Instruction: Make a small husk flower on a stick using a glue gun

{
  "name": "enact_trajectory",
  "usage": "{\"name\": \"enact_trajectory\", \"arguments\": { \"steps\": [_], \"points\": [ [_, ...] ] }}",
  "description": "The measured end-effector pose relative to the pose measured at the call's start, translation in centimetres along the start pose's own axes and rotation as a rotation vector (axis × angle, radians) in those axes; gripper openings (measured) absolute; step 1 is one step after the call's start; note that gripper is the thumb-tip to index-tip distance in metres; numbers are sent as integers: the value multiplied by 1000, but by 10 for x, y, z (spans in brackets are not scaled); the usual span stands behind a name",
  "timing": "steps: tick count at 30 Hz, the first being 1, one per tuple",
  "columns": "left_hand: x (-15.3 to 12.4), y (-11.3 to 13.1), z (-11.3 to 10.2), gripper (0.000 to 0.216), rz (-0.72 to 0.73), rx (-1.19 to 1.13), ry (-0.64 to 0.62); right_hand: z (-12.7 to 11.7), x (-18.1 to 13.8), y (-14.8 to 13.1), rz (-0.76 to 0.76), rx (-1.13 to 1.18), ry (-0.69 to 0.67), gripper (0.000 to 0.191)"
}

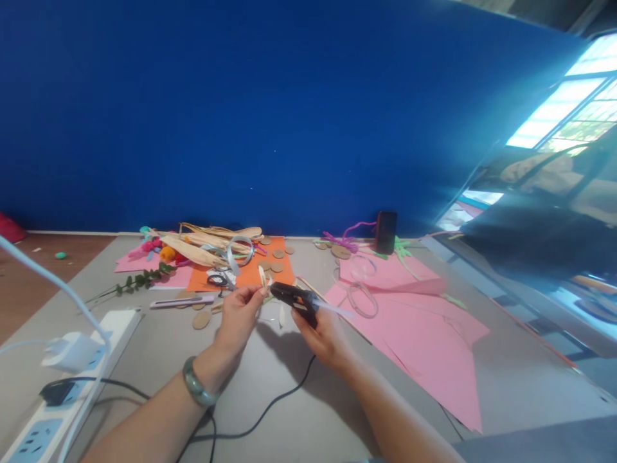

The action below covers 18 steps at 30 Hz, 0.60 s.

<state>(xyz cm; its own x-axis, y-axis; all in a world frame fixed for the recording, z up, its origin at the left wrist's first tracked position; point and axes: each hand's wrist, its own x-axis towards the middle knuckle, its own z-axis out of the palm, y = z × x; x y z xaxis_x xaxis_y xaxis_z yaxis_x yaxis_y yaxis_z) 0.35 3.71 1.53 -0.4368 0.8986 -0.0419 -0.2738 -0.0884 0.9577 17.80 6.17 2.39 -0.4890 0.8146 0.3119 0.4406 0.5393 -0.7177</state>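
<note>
My right hand (322, 334) grips a black glue gun (292, 294), a clear glue stick (332, 307) poking out of its back end. The gun's nozzle points left, close to the fingertips of my left hand (241, 312). Those fingers pinch a small pale strip (263, 276) that looks like dried husk; whether the nozzle touches it I cannot tell. Another whitish scrap (282, 316) is just below the gun. Behind my left hand lie black-handled scissors (218, 280), and to its left a utility knife (182, 302).
A power strip (120, 325) with plugs and cables fills the left front. Dried husks (193, 247), a tape roll (240, 252) and wooden discs (202, 319) lie around orange paper (284, 270). Pink sheets (414, 347) cover the right; a dark phone-like block (385, 233) stands behind them, before a blue panel (270, 116).
</note>
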Motion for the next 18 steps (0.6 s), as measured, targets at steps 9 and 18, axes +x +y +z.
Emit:
{"name": "enact_trajectory", "arguments": {
  "steps": [9,18],
  "points": [
    [0,-2,-1,17,22,9,6,-3,1,1,-14,-31,-16,27],
    [0,-3,-1,17,23,5,-7,-4,2,1,-54,-49,-19,30]
  ]
}}
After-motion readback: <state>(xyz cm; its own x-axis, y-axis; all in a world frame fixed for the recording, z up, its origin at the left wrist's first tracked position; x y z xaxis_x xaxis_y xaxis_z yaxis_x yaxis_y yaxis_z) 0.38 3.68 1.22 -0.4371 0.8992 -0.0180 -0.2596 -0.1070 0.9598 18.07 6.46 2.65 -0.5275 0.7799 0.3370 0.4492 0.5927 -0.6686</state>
